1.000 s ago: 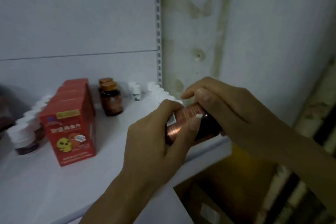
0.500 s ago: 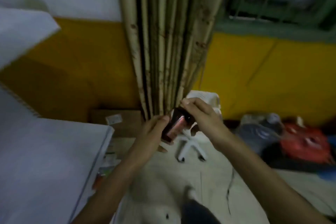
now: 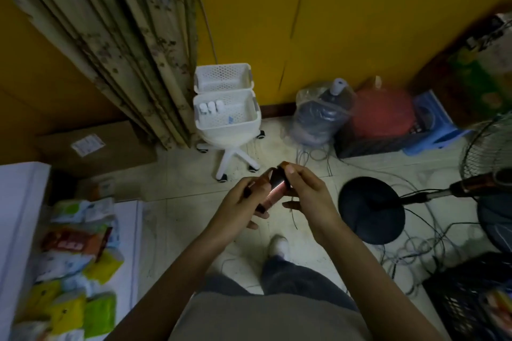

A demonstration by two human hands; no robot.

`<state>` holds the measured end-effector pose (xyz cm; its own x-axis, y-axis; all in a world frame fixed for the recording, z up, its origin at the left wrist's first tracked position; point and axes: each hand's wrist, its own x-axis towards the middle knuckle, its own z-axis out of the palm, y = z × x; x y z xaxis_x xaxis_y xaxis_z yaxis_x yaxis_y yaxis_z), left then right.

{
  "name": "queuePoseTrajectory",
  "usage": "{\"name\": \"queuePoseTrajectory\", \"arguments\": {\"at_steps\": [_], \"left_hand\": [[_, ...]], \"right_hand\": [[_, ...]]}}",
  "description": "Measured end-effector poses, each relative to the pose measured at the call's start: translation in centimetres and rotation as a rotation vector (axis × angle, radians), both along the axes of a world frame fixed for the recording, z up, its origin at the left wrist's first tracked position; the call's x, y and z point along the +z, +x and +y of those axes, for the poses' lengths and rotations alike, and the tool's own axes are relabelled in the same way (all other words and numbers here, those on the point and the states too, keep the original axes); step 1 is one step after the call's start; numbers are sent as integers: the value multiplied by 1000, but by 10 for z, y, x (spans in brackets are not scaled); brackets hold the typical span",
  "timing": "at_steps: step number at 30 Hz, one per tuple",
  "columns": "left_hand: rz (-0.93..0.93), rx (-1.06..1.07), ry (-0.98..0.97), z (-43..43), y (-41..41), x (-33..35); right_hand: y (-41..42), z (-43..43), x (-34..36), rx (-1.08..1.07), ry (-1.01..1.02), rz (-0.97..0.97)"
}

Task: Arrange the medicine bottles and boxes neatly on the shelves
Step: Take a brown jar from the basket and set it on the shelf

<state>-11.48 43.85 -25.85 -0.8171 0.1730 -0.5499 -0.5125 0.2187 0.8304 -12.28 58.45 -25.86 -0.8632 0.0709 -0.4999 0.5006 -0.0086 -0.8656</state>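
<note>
I hold the bottle (image 3: 273,192) in both hands at mid-frame, over the floor and well apart from the shelf (image 3: 19,216) at the lower left. My left hand (image 3: 242,203) curls round its lower end. My right hand (image 3: 306,196) pinches the cap end with the thumb on top. I judge this two-handed hold lets me turn the bottle and check it before it goes up. It lies tilted, cap toward the upper right.

The cart (image 3: 257,116) stands above my hands in the frame, beside the curtain (image 3: 124,36). A few white bottles (image 3: 212,108) sit in its lower basket, probably stock not yet shelved.

The floor between me and the cart looks free. At the right the fan base (image 3: 371,210) and loose cables (image 3: 410,246) crowd in near my foot, so I would keep left. The shelf's edge runs down the left side, with packets (image 3: 69,243) on the lower level — a swing left must clear that edge.
</note>
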Motion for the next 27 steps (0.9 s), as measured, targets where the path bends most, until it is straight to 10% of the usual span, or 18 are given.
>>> {"name": "queuePoseTrajectory", "arguments": {"at_steps": [15, 27], "left_hand": [[20, 493, 17, 28, -76, -22], [-93, 438, 11, -54, -238, -75]], "right_hand": [[-94, 36, -7, 394, -23, 9], [-254, -32, -49, 546, 157, 59]]}}
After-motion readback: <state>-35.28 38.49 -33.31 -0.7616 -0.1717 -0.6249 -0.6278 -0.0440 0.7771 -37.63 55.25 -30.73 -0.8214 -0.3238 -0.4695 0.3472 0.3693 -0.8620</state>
